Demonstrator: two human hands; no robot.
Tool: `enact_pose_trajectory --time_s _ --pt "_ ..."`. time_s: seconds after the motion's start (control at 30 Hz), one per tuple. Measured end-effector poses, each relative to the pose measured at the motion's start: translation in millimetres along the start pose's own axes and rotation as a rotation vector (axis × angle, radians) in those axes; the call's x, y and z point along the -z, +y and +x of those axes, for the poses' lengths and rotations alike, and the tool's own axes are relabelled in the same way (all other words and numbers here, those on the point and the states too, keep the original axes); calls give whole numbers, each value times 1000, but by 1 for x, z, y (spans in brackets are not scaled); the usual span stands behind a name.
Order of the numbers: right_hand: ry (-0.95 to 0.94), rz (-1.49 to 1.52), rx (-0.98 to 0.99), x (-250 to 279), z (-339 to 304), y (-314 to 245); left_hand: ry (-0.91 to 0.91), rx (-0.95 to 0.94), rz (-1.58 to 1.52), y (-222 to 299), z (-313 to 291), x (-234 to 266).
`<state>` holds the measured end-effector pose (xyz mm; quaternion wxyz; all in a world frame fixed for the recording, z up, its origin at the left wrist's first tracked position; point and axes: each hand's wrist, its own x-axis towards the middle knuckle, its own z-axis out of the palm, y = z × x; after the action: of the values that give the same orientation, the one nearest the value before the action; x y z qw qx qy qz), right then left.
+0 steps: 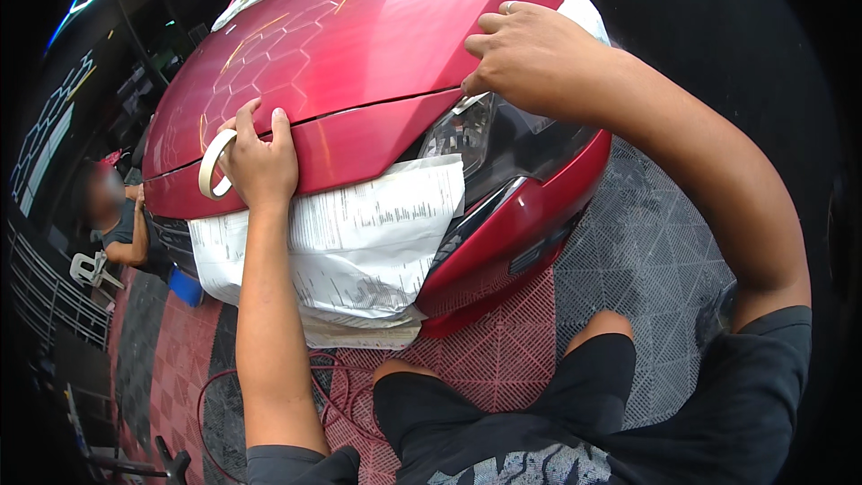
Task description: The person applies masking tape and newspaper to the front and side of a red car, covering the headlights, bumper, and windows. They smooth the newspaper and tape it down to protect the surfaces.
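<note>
A roll of cream masking tape hangs at the outer side of my left hand, held in its grip. That hand rests at the front lip of the glossy red hood, its thumb and a finger pointing up. My right hand is closed at the hood's right edge, just above the headlight. Its fingers are bent, with the thumb low at the panel gap; what they pinch, if anything, is hidden. White printed paper covers the car's grille area below my left hand. A small pale strip lies above the headlight.
The red bumper curves round at the right. Another person is at the car's far left side, near a white plastic chair and a blue container. A red hose lies on the floor tiles by my legs.
</note>
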<state>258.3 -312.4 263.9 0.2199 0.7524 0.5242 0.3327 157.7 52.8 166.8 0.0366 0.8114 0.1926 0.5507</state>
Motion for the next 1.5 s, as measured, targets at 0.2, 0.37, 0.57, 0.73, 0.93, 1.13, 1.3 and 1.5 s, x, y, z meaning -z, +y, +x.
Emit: enact_pose_trajectory --time_s 0.2,0.37,0.57,0.73,0.93,1.13,1.3,1.5 --pt "-70 -11 -25 1 3 3 3 -1 -24 -3 1 -3" --pt "17 -66 -37 -1 -5 8 4 13 -17 3 1 -2" --pt "203 241 -353 -11 -128 -16 31 -19 -27 -10 2 -3" --pt "-435 1214 -516 -51 -321 -182 39 -42 -28 2 -1 -12" --pt "-567 1237 -646 -30 -400 -359 54 -92 -5 -4 2 -8" --pt "-776 1268 -178 -50 -384 -313 125 -138 -139 -10 2 -3" --pt "-395 1286 -283 -64 -334 -269 213 -185 -978 46 -33 43" --pt "427 2055 -652 -21 -215 -255 -626 463 -1652 155 -181 150"
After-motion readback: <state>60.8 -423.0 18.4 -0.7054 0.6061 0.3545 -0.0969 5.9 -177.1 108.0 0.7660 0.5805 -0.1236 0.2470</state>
